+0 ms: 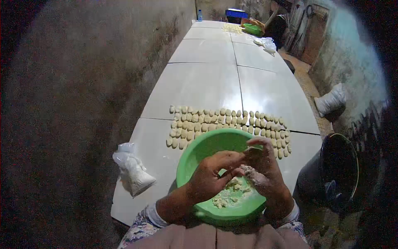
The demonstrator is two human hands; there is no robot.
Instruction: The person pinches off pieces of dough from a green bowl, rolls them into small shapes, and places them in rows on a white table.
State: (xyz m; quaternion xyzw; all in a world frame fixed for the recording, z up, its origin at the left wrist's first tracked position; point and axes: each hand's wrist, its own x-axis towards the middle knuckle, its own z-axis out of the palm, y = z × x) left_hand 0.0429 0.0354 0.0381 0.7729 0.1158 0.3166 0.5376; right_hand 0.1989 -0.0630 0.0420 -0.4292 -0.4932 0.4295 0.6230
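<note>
A green basin [199,145] stands at the near end of the white table, with crumbly dough scraps [232,194] and flour in its bottom. Above it my two hands meet. My left hand [217,170] is closed, its fingertips pressed against the fingers of the other hand; whatever lies between them is hidden. Flour and bits of dough coat my right hand [265,168], whose fingers are apart and curved, with nothing visible held in them. Just beyond the basin, small oval dough pieces [207,119] lie in several rows.
A plastic bag of white powder [139,174] lies on the left edge. A dark bucket [331,174] stands at the right. Farther off are a white plastic bag [267,43], another green basin [253,29], a blue crate [237,13] and a bottle [200,15]. A wall [103,62] borders the left.
</note>
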